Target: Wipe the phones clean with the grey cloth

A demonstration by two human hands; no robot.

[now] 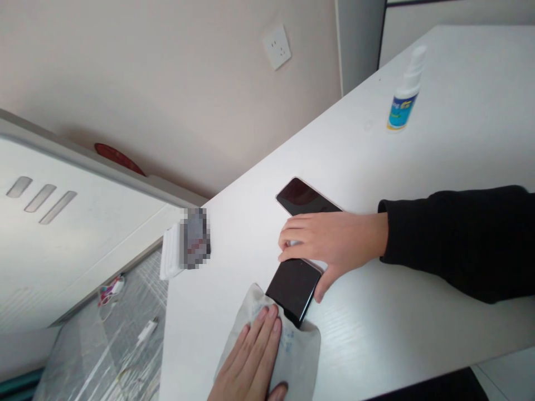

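Note:
A black phone (293,287) lies on the white table, its lower part covered by a pale grey cloth (298,362). My right hand (326,242) reaches in from the right in a black sleeve. Its curled fingers grip the phone's far edge and its thumb presses the near side. At the bottom, my left hand (253,356) lies flat on the cloth with its fingers stretched out, over the covered end of the phone. A second phone (307,197) with a dark screen and pale rim rests just beyond my right hand, which hides part of it.
A small white spray bottle (403,100) with a blue label stands toward the back right of the table (355,156). A blurred-out item (196,239) beside a white object (170,253) sits at the left edge. A wall socket (276,47) is above.

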